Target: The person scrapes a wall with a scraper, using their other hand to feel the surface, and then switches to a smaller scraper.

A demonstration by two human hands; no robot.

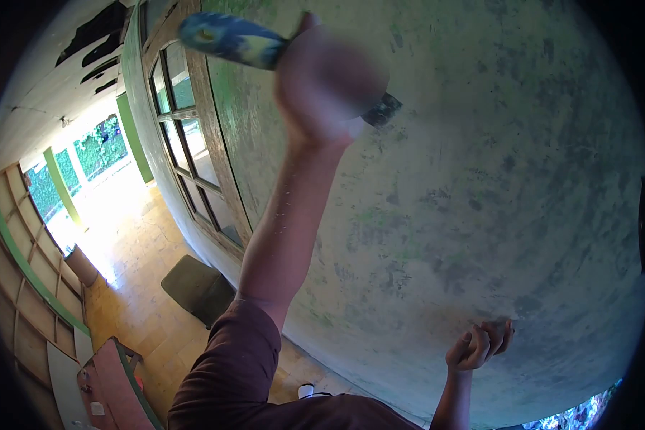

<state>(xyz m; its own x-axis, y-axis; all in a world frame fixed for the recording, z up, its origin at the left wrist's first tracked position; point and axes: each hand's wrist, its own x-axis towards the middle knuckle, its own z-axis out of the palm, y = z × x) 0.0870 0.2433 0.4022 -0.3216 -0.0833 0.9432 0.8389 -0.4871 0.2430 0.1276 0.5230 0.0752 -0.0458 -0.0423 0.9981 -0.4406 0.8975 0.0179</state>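
My left hand (330, 82), partly blurred, is raised high against the wall and wrapped round a scraper. The scraper's blue patterned handle (233, 41) sticks out to the left of the fist, and its dark, flat blade (382, 110) shows at the lower right, close to the wall. Lower down on the right, my right hand (480, 345) is beside the wall with its fingers curled in; nothing shows in it. Dark marks and faint green patches cover the grey-green wall (451, 208).
A wooden-framed window (186, 136) is left of the raised arm. On the tiled floor (136, 265) stands a dark green padded seat (198, 290). A pink board or tabletop (111, 390) is at the lower left, near a wooden lattice partition (21, 265).
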